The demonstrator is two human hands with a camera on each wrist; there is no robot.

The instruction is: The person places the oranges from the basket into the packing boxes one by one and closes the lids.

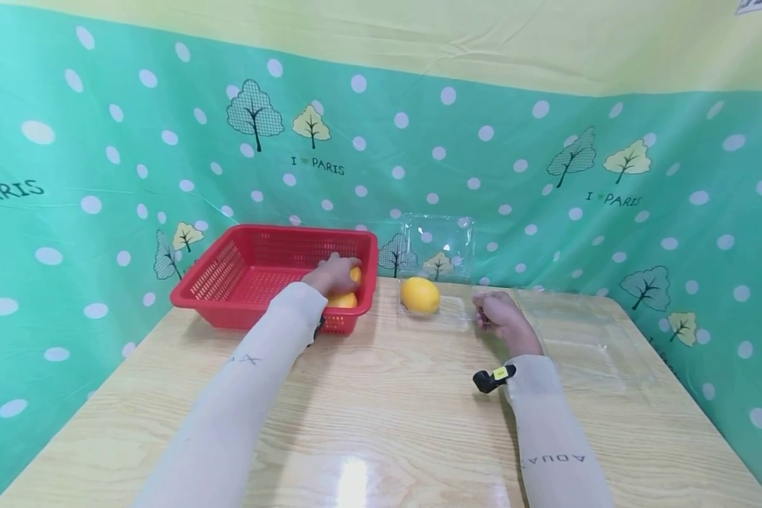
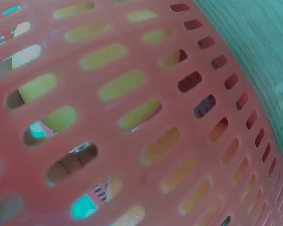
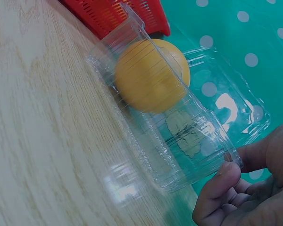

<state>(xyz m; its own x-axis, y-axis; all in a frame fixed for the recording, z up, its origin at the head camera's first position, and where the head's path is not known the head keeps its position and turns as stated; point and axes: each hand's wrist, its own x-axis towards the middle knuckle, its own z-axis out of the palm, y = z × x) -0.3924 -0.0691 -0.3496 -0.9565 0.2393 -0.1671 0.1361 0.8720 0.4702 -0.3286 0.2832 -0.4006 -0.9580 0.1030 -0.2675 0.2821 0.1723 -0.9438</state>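
My left hand (image 1: 335,274) reaches into the red plastic basket (image 1: 228,315) at its right end, with its fingers curled round an orange (image 1: 355,274). Another orange (image 1: 341,300) lies below that hand in the basket. Through the slots of the basket wall (image 2: 132,106), the left wrist view shows patches of fruit and part of the fingers (image 2: 71,165). My right hand (image 1: 500,313) pinches the right edge of a clear plastic box (image 3: 179,160) between thumb and fingers. One orange (image 3: 148,77) sits at the left end of this box, whose lid (image 1: 441,240) stands raised behind.
More clear plastic packaging (image 1: 578,346) lies on the wooden table (image 1: 381,409) to the right of my right hand; its outline is hard to make out. A green dotted cloth (image 1: 400,148) hangs behind the table and along its sides.
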